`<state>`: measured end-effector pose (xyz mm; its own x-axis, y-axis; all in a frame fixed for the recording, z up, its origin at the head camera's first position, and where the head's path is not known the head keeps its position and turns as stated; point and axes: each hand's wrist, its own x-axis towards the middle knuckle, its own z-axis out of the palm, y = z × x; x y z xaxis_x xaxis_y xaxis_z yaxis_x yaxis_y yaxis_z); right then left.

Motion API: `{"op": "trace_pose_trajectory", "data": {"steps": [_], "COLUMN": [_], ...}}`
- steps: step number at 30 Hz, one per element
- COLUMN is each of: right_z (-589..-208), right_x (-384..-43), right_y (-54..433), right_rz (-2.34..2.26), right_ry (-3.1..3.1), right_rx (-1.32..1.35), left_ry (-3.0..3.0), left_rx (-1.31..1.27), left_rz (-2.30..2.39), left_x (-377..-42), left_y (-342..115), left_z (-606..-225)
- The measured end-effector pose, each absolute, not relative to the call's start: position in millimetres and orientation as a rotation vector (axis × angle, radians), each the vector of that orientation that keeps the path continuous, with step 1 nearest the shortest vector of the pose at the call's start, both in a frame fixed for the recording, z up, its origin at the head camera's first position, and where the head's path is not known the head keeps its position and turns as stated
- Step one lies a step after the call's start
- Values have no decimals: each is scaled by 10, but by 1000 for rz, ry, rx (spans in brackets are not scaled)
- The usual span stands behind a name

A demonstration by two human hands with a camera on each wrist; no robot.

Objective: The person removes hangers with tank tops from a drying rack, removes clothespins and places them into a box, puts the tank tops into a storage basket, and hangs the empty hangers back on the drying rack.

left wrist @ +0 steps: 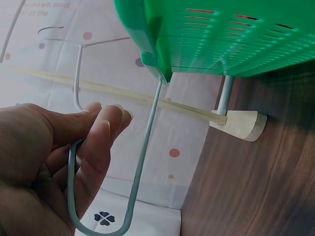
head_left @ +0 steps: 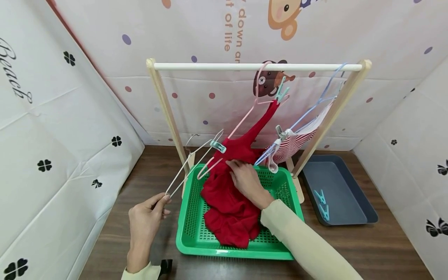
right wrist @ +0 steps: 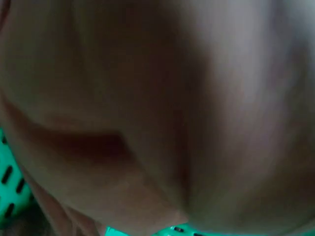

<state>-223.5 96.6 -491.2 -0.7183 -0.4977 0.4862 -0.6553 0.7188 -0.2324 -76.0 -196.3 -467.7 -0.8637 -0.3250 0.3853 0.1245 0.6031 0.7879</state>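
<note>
At left, the left hand (head_left: 147,217) pinches one end of a white wire hanger (left wrist: 146,142) between thumb and fingers. The thin, smooth wire should feel light and springy, best held near a rounded corner as here. A teal plastic clip (head_left: 218,146) sits toward its far end.

The red garment (head_left: 231,210) lies bunched in a rigid, perforated green plastic basket (head_left: 238,254), one narrow part stretched up to a clothespin (head_left: 281,90) on a slim pink hanger (head_left: 242,122). Its matte, finely wrinkled cloth looks soft and stretchy; gathering a fold near the hanger should suit it. The right hand (head_left: 248,181) rests its fingers on it; whether they pinch cloth cannot be told.

Farther right, limp striped cloth (head_left: 292,146) hangs from a blue hanger (head_left: 320,100), above a smooth grey tray (head_left: 344,190) on the wood-grained counter (head_left: 329,249).
</note>
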Motion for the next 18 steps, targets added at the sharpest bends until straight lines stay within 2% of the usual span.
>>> {"op": "trace_pose_trajectory", "data": {"steps": [10,14,18], "right_z": [-4769,-4657,-4620], "right_x": [-2182,-2081,-2013], "right_y": [932,931,960], "right_rz": [946,1093,1006], "right_ry": [-2227,-2040,-2415], "right_rx": [648,879,1215], "left_ry": [-2333,-2335,-2335], "left_rx": [146,136,127], "left_rz": [-1190,-1178,-1168], "left_x": [-766,-768,-774], "left_y": [-1966,-1966,-1967], "left_z": [-4680,-4682,-4680]}}
